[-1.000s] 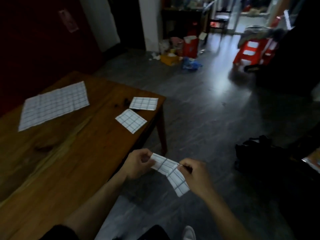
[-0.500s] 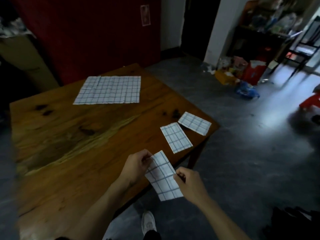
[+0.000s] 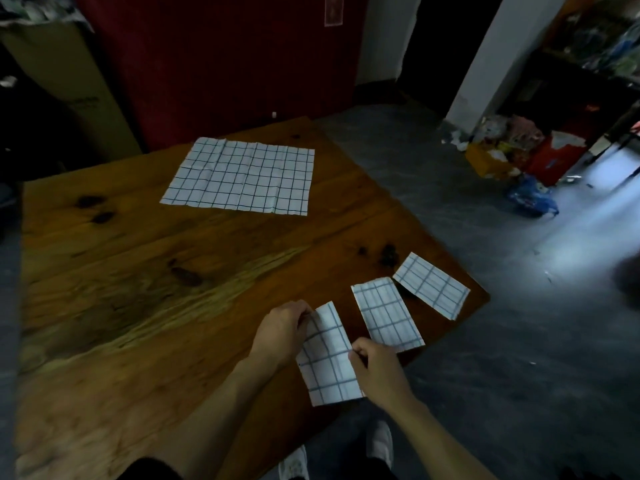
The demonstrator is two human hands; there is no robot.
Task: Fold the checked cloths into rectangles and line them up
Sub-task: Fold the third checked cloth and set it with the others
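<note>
A folded white checked cloth (image 3: 328, 362) lies over the near right part of the wooden table (image 3: 138, 289). My left hand (image 3: 282, 332) pinches its far left corner. My right hand (image 3: 375, 370) grips its right edge. Two more folded checked cloths rest to the right of it: one (image 3: 387, 314) close beside, the other (image 3: 431, 285) near the table's right corner. A large unfolded checked cloth (image 3: 242, 176) is spread flat at the far side of the table.
A red wall stands behind the table, with a cardboard box (image 3: 69, 88) at the far left. Bags and clutter (image 3: 519, 157) sit on the grey floor at the right. My shoes (image 3: 379, 445) show below the table's near edge.
The folded cloth came from mid-air beside the table onto the tabletop, left of the two folded ones. Both hands kept hold of it. The view swung left toward the table.
</note>
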